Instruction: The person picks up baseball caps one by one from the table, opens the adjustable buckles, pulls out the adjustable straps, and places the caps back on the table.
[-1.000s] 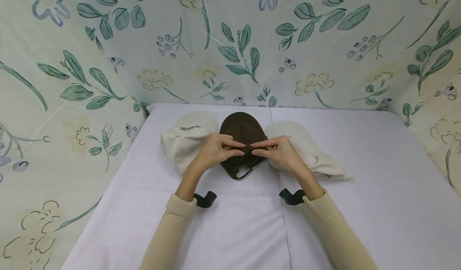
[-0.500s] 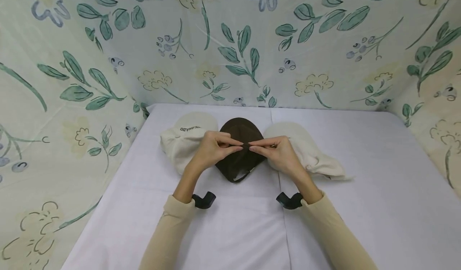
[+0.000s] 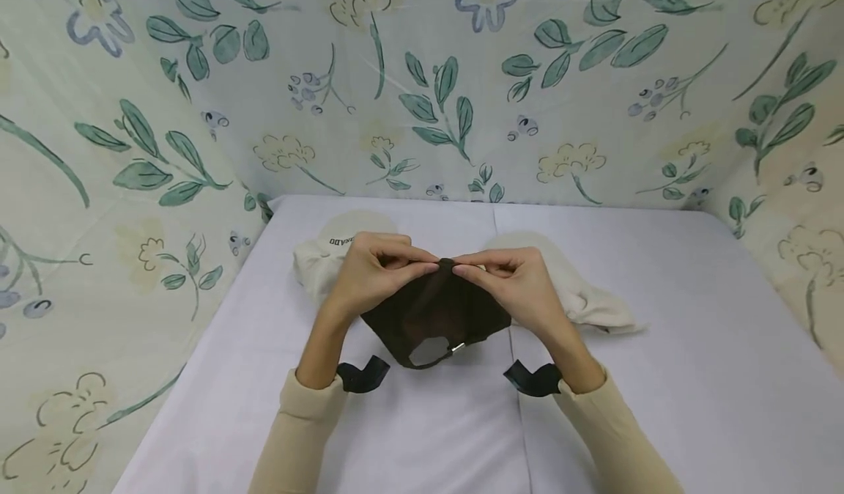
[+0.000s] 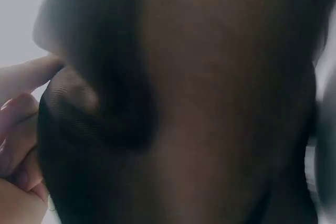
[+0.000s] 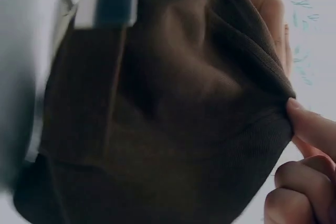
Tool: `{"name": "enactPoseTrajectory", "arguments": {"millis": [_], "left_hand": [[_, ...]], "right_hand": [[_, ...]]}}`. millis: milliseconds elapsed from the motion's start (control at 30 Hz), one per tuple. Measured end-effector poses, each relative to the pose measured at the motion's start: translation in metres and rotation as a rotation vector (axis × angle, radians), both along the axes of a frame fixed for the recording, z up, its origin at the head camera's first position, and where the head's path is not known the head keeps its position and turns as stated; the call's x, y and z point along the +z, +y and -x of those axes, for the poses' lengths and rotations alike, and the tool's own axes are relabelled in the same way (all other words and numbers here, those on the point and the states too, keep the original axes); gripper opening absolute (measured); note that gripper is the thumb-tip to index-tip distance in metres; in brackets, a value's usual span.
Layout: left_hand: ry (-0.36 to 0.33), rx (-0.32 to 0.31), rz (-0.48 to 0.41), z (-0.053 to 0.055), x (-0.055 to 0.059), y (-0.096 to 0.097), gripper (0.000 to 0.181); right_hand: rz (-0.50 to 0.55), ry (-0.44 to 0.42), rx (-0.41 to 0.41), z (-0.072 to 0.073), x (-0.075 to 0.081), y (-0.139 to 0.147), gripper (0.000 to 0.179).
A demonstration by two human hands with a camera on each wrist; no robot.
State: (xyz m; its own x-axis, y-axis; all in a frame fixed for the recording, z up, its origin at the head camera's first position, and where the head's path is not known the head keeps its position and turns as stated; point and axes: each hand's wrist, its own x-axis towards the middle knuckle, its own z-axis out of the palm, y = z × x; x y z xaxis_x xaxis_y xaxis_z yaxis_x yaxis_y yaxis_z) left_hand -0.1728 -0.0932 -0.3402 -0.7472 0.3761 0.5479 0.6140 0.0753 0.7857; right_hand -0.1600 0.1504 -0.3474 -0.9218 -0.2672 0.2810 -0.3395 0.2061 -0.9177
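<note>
A dark brown baseball cap [image 3: 438,307] hangs between my two hands above the table, its back opening and strap towards me. My left hand [image 3: 372,270] pinches the cloth at the top between thumb and fingertips. Close beside it, my right hand [image 3: 517,285] pinches the same top edge. A metal buckle [image 3: 458,348] shows on the back strap. In the left wrist view the dark cap [image 4: 210,98] fills most of the picture, blurred. The right wrist view shows thumb and finger of the right hand [image 5: 302,182] gripping the cap's edge; its brim is hidden.
An off-white cap [image 3: 316,267] with dark lettering lies behind my left hand. Another off-white cap [image 3: 587,300] lies behind my right hand. Both rest on a white-covered table [image 3: 659,274]. A floral cloth [image 3: 435,76] hangs around the back and sides.
The brown cap has come up off the table between the off-white caps and towards me, pinched at its top. Its back now hangs down, and both hands have risen with it.
</note>
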Motion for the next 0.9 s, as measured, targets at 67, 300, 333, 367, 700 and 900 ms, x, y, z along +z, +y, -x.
{"name": "enactPoseTrajectory", "arguments": {"millis": [67,300,333,367,700,900], "left_hand": [[0.01,0.014,-0.014,-0.003,0.007,0.002,0.008],[0.032,0.045,-0.069,-0.015,0.024,0.005,0.008],[0.039,0.046,-0.072,-0.016,0.026,0.005,0.008],[0.045,0.047,-0.075,-0.018,0.028,0.005,0.008],[-0.012,0.078,-0.028,-0.026,0.032,0.003,0.009],[-0.044,0.068,0.013,-0.028,0.031,0.004,0.009]], "right_hand": [[0.013,0.006,-0.012,-0.004,0.009,0.0,0.014],[0.03,0.032,-0.024,-0.013,0.032,-0.001,0.012],[0.034,0.041,-0.027,-0.014,0.035,-0.001,0.012],[0.038,0.05,-0.031,-0.015,0.037,-0.001,0.011],[0.04,0.162,-0.015,-0.024,0.045,-0.005,0.009],[0.032,0.18,-0.027,-0.027,0.043,-0.003,0.007]]}}
